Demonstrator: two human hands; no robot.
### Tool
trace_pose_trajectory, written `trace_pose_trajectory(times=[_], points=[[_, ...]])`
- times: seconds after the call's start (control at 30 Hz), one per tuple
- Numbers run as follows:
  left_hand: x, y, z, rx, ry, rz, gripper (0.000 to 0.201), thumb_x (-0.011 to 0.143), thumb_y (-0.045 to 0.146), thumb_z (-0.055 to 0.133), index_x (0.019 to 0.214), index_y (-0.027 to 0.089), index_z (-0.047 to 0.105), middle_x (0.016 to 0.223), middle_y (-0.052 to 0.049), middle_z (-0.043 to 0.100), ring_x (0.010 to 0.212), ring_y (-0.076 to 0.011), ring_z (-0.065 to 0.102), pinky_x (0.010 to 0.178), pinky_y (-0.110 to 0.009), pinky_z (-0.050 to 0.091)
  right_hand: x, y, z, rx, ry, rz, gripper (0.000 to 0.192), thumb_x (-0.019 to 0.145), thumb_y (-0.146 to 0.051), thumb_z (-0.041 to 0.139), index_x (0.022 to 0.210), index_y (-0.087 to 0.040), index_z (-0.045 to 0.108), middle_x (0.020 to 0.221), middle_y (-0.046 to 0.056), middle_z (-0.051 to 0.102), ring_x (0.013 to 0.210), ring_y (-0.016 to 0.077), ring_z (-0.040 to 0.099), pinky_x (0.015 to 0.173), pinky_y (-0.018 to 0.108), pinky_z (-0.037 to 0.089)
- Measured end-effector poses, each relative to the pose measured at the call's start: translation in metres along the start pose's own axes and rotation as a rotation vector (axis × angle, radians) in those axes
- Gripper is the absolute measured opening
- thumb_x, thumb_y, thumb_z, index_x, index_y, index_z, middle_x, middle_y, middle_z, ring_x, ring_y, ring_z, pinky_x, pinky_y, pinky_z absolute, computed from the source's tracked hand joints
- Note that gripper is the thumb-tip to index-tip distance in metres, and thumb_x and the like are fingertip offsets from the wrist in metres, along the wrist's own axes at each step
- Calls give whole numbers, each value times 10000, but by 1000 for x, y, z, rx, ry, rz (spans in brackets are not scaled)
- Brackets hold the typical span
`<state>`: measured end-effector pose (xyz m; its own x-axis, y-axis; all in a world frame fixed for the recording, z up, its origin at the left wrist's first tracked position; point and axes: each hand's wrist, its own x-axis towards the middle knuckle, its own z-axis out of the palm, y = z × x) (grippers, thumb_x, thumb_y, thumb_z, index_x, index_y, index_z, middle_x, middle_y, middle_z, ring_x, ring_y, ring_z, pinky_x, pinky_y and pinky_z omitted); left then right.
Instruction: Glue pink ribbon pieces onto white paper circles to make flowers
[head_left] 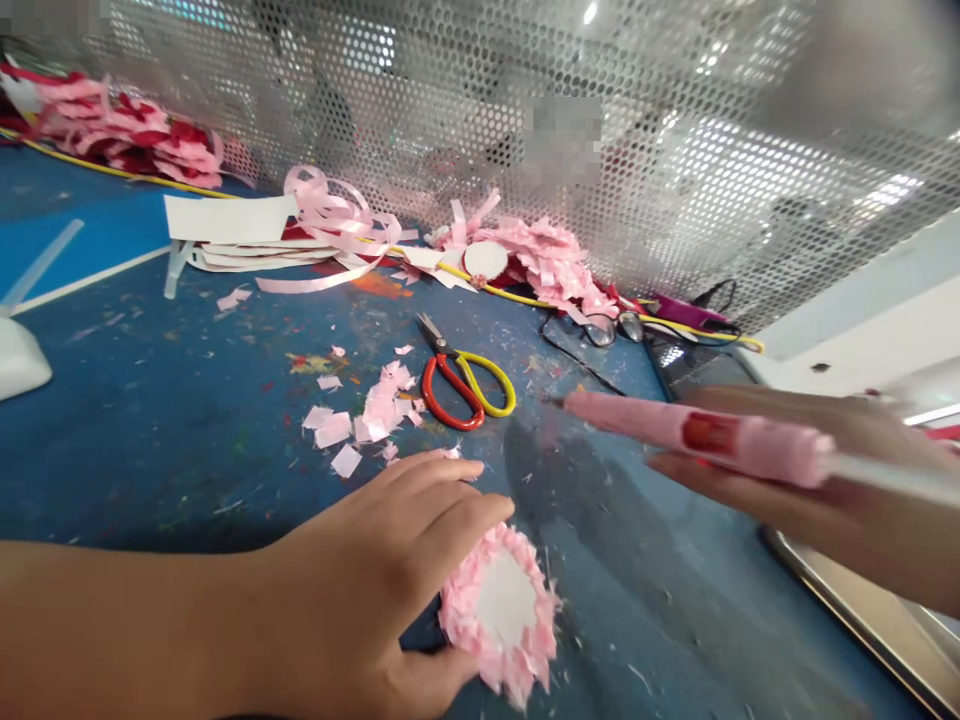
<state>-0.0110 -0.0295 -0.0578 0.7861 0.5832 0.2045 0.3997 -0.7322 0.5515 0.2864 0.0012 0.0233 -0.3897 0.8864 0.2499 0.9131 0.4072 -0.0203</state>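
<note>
My left hand [405, 560] rests on the table, thumb and forefinger closed at the left edge of a round rosette [544, 600]. The rosette has a bare white centre ringed by ruffled pink paper. Held in my right hand [862, 540] is a pink hot glue gun [637, 420], its dark nozzle pointing left above the table. A translucent glue stick [892, 475] juts from its rear. Beyond my left fingers lie small pink paper squares [382, 405] and scissors [469, 390] with one red and one yellow handle, blades slightly apart.
A perforated metal screen [465, 110] rises along the table's back. Before it are white card strips [232, 220], pink ribbon [337, 215], a pink ruffled paper pile [540, 255], a yellow cord [517, 297] and eyeglasses [600, 330]. A phone-like flat object [847, 600] lies right.
</note>
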Motion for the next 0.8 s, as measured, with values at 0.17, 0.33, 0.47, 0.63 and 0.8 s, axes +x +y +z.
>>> trace_pose_trajectory(times=[0.17,0.33,0.47,0.63,0.8], points=[[-2,0,-4,-73,15,26,665,788,449,644,1324,139,400,1360,-122,518,1341,-284,366,1169,-453,229,22,34,20,-48,-271,-89,165,856,-299,619,993,-207,617,1002,87,627,933,183,566,790,346,449],[5,-11,-16,-158,285,-31,264,909,259,469,1161,192,512,1224,-64,582,1238,-197,457,1092,-362,328,37,5,17,102,-170,-122,98,854,-181,601,935,-217,642,1034,51,633,881,121,584,740,274,441],[14,-23,-23,-137,406,-191,207,900,120,395,997,214,551,1089,-34,597,1093,-162,522,934,-316,429,47,-56,25,275,-182,-218,90,858,-140,578,841,-204,639,776,-7,641,655,93,549,605,239,410],[19,-29,-22,-49,268,-197,183,875,187,512,1045,192,579,1106,-51,614,1106,-201,509,988,-383,393,48,-91,54,242,-292,-237,41,784,-150,664,779,-190,655,712,-18,657,617,118,575,582,242,392],[22,-33,-19,11,130,-118,152,879,231,571,1023,196,605,1094,-47,648,1136,-226,511,994,-411,387,39,-92,62,272,-288,-257,114,820,-91,580,765,-173,636,751,4,664,667,119,608,589,217,421]])
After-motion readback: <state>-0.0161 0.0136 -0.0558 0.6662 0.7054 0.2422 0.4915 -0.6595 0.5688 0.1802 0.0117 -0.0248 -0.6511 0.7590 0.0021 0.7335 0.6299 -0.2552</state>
